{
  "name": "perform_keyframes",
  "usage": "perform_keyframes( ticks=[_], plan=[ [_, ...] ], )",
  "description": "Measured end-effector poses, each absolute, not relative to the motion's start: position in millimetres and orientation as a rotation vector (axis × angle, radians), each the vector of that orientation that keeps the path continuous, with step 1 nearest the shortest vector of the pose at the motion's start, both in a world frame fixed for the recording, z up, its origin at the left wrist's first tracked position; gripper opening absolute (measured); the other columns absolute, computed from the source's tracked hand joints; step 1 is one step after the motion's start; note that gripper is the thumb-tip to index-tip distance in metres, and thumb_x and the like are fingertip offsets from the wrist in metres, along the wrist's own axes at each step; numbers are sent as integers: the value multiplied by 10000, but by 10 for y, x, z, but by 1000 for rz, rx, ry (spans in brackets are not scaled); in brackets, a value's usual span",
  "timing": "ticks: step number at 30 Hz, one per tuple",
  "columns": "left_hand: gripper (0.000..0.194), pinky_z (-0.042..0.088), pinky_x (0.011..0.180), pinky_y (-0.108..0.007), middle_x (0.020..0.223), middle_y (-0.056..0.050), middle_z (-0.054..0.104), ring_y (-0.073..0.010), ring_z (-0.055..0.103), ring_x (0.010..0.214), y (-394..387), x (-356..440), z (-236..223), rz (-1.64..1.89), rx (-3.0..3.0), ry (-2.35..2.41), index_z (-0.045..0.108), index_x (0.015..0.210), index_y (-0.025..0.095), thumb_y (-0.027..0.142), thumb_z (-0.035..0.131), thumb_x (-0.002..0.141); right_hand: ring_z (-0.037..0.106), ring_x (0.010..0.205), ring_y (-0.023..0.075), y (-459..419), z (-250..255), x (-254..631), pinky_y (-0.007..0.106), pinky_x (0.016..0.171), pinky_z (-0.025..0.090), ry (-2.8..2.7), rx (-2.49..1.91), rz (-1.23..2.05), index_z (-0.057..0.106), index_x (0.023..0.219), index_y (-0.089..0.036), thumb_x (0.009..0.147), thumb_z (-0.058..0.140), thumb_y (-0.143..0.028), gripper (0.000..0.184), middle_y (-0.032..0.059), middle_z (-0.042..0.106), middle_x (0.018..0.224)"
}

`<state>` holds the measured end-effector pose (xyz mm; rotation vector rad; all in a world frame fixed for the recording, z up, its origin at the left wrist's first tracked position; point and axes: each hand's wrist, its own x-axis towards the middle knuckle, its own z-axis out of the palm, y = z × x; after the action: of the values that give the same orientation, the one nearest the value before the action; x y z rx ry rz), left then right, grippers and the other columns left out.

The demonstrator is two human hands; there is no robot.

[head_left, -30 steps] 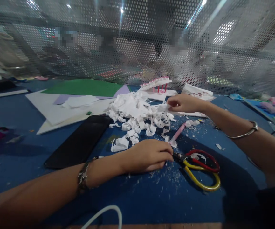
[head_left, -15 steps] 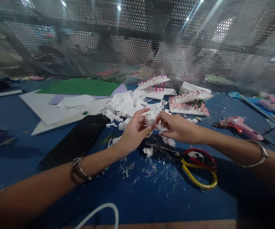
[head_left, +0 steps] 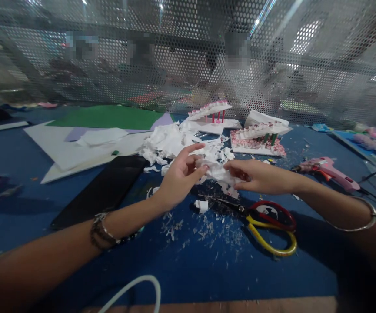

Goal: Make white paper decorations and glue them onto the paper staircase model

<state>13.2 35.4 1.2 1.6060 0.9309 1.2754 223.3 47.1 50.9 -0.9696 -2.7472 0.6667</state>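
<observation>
Between my two hands is a crumpled piece of white paper [head_left: 219, 171]. My left hand [head_left: 181, 174] pinches its left end with thumb and fingers. At the other end, the fingers of my right hand [head_left: 252, 174] are closed on the paper, their tips partly hidden. Behind them lies a heap of torn white paper [head_left: 166, 141]. Just below the hands rest scissors [head_left: 256, 221] with one red and one yellow handle, their blades pointing left among small white shreds [head_left: 204, 232].
A black flat case [head_left: 103, 191] lies left of my hands. Beyond it are white boards [head_left: 57, 150] and a green sheet [head_left: 109, 116]. Two small stair models [head_left: 212, 114] [head_left: 261, 137] stand at the back. To the right lies a pink glue gun [head_left: 336, 171] with a cord. A perforated metal screen [head_left: 188, 52] closes the far side.
My right hand has moved right, away from my left. The white paper now stretches out wider between them, where it was bunched up before.
</observation>
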Motion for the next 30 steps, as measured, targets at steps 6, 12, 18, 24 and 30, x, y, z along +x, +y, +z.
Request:
perform_keyframes(
  ticks=[6, 12, 18, 24, 30],
  plan=[
    [254, 464, 644, -217, 883, -36, 637, -118, 569, 752, 424, 38, 152, 1248, 1791, 1037, 606, 1013, 182, 242, 570, 769, 440, 643, 98, 455, 556, 2247, 221, 569, 341, -2735, -985, 613, 457, 1086, -149, 798, 530, -242, 311, 7, 505, 770],
    [350, 451, 674, -228, 896, -27, 621, -122, 550, 782, 506, -101, 353, 1250, 2008, 1090, 630, 1057, 207, 126, 496, 744, 344, 525, 67, 483, 641, 2269, 218, 498, 260, -2661, -1017, 689, 445, 653, -168, 845, 461, -335, 254, -41, 379, 580],
    [497, 376, 544, -185, 781, 4, 468, -76, 434, 613, 539, -198, 372, 1033, 2054, 985, 513, 1191, 223, 119, 508, 705, 343, 525, 67, 496, 619, 2249, 222, 489, 259, -2475, -1015, 735, 433, 618, -174, 874, 389, -398, 343, -36, 388, 579],
    [201, 334, 489, -203, 684, -13, 537, -91, 441, 541, 578, -199, 424, 884, 2055, 1079, 640, 851, 185, 336, 587, 730, 328, 511, 66, 500, 632, 2264, 224, 488, 253, -2520, -1016, 619, 419, 574, -174, 856, 429, -395, 358, -42, 376, 545],
    [220, 352, 517, -211, 610, 2, 538, -93, 442, 538, 666, -219, 487, 1077, 2092, 1170, 613, 705, 168, 385, 595, 733, 366, 531, 73, 565, 711, 2384, 229, 500, 271, -2510, -1081, 513, 422, 598, -176, 863, 406, -439, 374, -33, 406, 563]
  ],
)
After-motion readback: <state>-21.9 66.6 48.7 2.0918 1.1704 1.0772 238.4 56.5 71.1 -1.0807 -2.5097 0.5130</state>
